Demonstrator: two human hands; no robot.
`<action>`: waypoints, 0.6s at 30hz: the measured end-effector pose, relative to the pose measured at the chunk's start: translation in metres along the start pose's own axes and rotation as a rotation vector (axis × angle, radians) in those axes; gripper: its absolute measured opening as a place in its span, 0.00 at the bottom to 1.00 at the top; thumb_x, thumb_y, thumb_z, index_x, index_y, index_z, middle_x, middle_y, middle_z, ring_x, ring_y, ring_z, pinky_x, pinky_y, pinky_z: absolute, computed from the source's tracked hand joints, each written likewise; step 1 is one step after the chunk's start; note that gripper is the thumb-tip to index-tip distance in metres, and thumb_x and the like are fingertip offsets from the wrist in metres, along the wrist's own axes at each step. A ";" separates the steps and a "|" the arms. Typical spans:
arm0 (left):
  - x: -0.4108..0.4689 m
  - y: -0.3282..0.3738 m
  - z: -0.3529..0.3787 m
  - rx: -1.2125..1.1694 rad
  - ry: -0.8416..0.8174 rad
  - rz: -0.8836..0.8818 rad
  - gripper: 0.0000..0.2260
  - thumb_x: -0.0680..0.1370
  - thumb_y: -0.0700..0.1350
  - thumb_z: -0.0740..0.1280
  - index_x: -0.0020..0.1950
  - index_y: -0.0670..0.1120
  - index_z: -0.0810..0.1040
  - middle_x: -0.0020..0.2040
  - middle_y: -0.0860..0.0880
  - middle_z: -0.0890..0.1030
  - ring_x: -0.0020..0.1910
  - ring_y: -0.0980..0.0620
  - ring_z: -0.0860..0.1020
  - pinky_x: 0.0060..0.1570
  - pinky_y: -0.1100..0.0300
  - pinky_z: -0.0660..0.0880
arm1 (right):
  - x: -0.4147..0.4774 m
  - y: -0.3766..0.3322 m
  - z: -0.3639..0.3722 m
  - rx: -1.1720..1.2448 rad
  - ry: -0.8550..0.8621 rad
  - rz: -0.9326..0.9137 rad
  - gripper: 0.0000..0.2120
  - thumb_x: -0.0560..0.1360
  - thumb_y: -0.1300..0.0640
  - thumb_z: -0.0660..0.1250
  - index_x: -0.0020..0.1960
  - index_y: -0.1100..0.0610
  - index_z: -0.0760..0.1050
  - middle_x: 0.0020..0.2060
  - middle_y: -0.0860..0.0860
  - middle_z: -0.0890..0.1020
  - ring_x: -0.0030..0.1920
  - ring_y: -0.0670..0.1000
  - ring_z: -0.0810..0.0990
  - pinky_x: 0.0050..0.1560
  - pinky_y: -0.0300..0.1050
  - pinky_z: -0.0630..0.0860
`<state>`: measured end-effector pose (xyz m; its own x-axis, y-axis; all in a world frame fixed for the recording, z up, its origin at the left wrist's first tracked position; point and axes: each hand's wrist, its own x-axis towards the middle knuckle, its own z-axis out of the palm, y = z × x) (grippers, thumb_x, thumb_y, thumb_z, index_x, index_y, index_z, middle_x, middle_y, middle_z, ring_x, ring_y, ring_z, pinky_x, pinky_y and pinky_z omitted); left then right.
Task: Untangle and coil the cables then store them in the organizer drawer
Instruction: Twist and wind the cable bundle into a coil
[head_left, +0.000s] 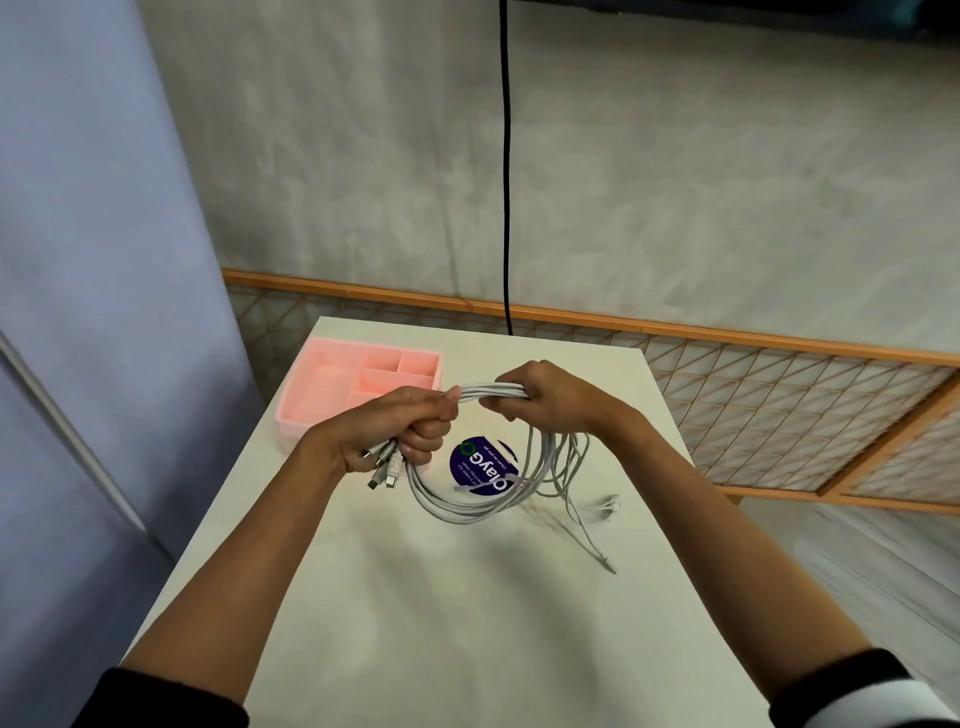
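Above the table (467, 623), left hand (395, 434) and right hand (545, 397) are gripping bundled cables (467, 506), coiling underway; loose tails need gathering before the pink organizer (332, 384).

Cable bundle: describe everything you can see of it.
The cables are several thin pale grey cords gathered side by side into one loose loop. The left hand grips them near their plugs, which poke out below the fist; the right hand grips the top. The loop hangs over the table, loose tails trailing right.
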<state>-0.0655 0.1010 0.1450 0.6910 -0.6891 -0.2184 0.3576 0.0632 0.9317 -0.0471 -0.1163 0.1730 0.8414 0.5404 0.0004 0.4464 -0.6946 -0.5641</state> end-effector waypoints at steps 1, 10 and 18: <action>0.001 0.000 0.001 -0.016 0.010 0.004 0.22 0.64 0.60 0.77 0.32 0.49 0.68 0.25 0.55 0.59 0.22 0.61 0.57 0.21 0.70 0.59 | 0.000 0.002 0.000 0.025 0.015 0.023 0.11 0.77 0.53 0.66 0.38 0.56 0.77 0.26 0.44 0.75 0.25 0.42 0.71 0.31 0.34 0.67; 0.001 -0.010 -0.001 -0.231 -0.002 0.001 0.23 0.62 0.62 0.77 0.32 0.48 0.70 0.22 0.56 0.60 0.19 0.63 0.59 0.18 0.71 0.60 | -0.015 0.012 0.017 0.201 0.090 0.067 0.10 0.79 0.54 0.63 0.43 0.58 0.75 0.27 0.47 0.75 0.25 0.42 0.72 0.31 0.32 0.69; -0.002 -0.012 0.006 -0.165 0.042 0.027 0.19 0.72 0.60 0.68 0.39 0.45 0.69 0.26 0.55 0.59 0.22 0.61 0.58 0.26 0.67 0.66 | -0.013 0.013 0.012 0.242 0.093 0.132 0.11 0.78 0.53 0.64 0.39 0.57 0.74 0.26 0.48 0.71 0.26 0.45 0.67 0.28 0.34 0.66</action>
<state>-0.0747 0.0973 0.1363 0.7259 -0.6551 -0.2095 0.4346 0.2009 0.8779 -0.0555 -0.1266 0.1556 0.9168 0.3990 -0.0170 0.2545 -0.6166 -0.7450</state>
